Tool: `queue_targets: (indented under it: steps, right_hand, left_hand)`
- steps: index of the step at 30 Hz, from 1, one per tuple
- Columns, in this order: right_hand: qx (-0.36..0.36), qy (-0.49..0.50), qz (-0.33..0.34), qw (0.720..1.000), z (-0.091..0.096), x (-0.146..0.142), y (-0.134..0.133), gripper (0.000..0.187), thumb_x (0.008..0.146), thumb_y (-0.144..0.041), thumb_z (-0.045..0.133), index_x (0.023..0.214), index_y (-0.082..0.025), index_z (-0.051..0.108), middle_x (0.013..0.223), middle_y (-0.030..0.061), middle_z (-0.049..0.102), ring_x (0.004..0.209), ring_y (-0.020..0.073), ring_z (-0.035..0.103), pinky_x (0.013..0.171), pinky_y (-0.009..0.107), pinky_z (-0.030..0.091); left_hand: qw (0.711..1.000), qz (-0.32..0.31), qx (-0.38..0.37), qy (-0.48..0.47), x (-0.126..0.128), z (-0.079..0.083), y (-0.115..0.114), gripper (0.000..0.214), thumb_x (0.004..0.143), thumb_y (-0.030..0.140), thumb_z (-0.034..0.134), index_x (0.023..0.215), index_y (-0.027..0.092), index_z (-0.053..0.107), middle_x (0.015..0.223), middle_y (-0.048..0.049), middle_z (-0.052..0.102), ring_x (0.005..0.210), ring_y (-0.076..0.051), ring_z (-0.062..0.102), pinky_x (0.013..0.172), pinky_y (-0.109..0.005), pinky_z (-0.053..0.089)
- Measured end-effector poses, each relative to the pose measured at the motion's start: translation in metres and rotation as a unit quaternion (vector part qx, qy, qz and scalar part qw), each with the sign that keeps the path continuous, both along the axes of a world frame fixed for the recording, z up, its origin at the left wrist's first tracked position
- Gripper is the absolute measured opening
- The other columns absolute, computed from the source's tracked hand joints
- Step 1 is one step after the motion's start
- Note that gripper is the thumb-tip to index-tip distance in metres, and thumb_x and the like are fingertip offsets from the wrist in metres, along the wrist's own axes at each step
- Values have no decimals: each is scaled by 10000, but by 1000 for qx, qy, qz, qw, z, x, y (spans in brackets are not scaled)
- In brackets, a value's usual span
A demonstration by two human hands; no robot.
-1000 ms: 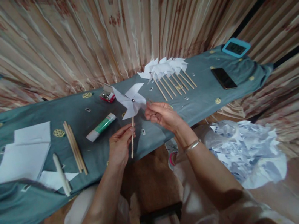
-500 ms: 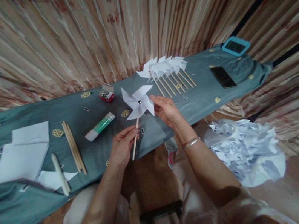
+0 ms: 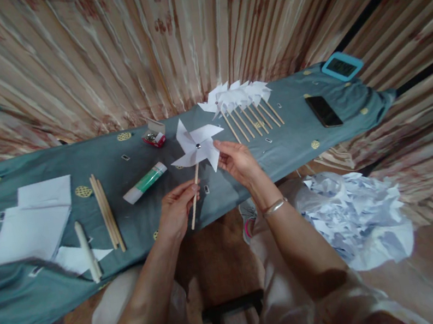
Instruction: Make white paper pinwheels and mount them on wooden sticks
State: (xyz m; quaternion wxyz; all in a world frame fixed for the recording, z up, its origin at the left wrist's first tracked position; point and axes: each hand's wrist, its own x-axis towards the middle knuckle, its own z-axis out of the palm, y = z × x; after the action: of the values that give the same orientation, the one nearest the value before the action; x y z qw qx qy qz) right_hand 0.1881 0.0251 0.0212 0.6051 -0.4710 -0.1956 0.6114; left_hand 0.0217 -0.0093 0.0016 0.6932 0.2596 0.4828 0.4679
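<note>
My left hand (image 3: 177, 210) pinches the wooden stick of a white paper pinwheel (image 3: 197, 144) and holds it upright above the teal-covered table (image 3: 286, 133). A silver pin shows at the wheel's centre. My right hand (image 3: 237, 161) is just right of the wheel, fingertips touching one of its paper blades. A row of several finished pinwheels (image 3: 236, 96) lies behind, sticks pointing toward me.
A green-and-white glue stick (image 3: 144, 183), a small red box of pins (image 3: 153, 135), loose wooden sticks (image 3: 107, 212), white paper sheets (image 3: 30, 226) and a rolled paper (image 3: 87, 251) lie left. A black phone (image 3: 323, 111) and blue device (image 3: 341, 66) lie right. Paper scraps fill a bag (image 3: 354, 219).
The pinwheel has shifted slightly right and its blades have turned. My right hand moved from a loose curl beside it to touching a blade's edge.
</note>
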Motion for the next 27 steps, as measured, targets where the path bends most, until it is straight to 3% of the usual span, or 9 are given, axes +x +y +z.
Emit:
queue_targets:
  steps: [27]
  right_hand:
    - [-7, -1, 38, 999, -1, -8, -3, 251, 569, -280, 918, 621, -193, 688, 559, -44, 674, 540, 58, 576, 550, 174, 454]
  left_hand:
    - [1000, 11, 21, -8, -2, -5, 2, 417, 393, 330, 949, 736, 157, 787, 683, -27, 724, 600, -88, 591, 639, -222, 492]
